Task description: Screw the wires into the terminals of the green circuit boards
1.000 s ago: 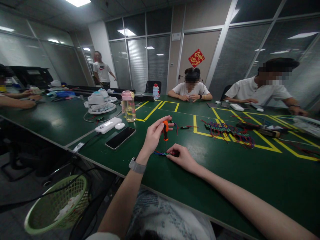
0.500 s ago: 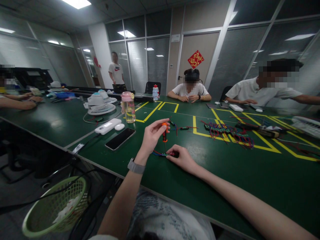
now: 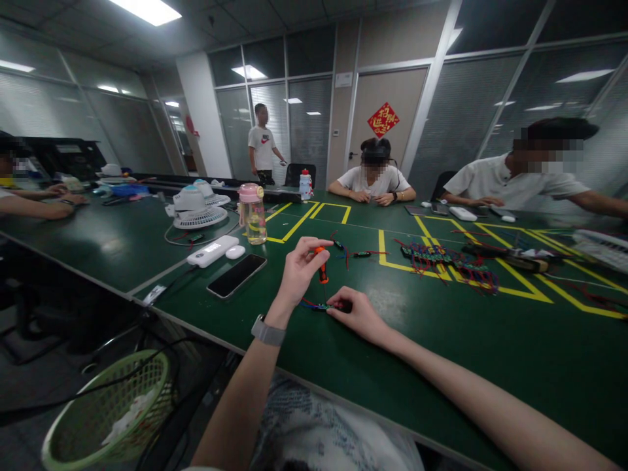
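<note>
My left hand (image 3: 300,269), with a grey watch on its wrist, grips an orange and black screwdriver (image 3: 322,267) by the top of its handle. The screwdriver stands nearly upright, its thin shaft pointing down at a small green circuit board (image 3: 320,307) with red and blue wires. Whether the tip touches the board is too small to tell. My right hand (image 3: 354,313) rests on the table and pinches the board's right end between thumb and fingers. Beyond the left hand lie two similar wired boards, one of them a dark board (image 3: 362,254) with red leads.
A phone (image 3: 236,275), a white power bank (image 3: 212,251), a pink-lidded bottle (image 3: 253,214) and white fans (image 3: 199,209) stand to the left. A pile of wired boards (image 3: 446,260) lies right. A green basket (image 3: 105,412) sits below the table edge. Several people are around the table.
The standing person in the background has moved to the right. My left hand and the screwdriver have shifted very slightly; my right hand keeps its pinch on the board.
</note>
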A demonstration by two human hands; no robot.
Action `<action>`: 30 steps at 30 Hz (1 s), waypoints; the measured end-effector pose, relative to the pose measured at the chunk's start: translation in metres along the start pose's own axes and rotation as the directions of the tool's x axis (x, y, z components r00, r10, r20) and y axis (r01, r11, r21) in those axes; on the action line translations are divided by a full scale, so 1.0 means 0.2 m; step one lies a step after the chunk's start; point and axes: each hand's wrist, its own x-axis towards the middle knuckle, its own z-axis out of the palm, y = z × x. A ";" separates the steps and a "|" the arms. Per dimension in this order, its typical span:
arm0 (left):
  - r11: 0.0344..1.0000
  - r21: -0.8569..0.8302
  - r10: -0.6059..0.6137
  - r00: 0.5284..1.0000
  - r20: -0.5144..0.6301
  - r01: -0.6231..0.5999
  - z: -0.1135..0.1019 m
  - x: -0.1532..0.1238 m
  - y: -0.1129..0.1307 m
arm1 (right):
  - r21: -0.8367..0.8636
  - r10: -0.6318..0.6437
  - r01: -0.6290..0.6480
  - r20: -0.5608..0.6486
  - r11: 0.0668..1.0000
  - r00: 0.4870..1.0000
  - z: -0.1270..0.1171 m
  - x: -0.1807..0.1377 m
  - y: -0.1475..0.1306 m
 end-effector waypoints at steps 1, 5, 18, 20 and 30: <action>0.999 -0.039 -0.010 1.000 0.015 0.010 0.00 0.00 0.00 | 0.002 0.003 -0.003 -0.001 1.000 1.000 0.00 0.00 0.00; 0.967 -0.224 -0.092 0.985 0.143 0.123 0.01 0.00 0.01 | 0.008 0.017 -0.017 0.000 1.000 1.000 0.00 0.00 -0.01; 0.969 -0.217 -0.089 0.989 0.120 0.114 0.02 0.00 0.00 | 0.006 0.004 -0.004 0.011 1.000 1.000 0.00 0.00 0.01; 0.981 -0.169 -0.077 0.993 0.084 0.091 0.01 0.00 -0.01 | -0.002 0.001 -0.001 0.008 1.000 1.000 0.00 0.00 0.01; 0.957 -0.260 -0.113 0.991 0.068 0.127 0.01 0.00 0.01 | 0.018 0.001 -0.001 0.008 1.000 1.000 0.00 0.00 -0.01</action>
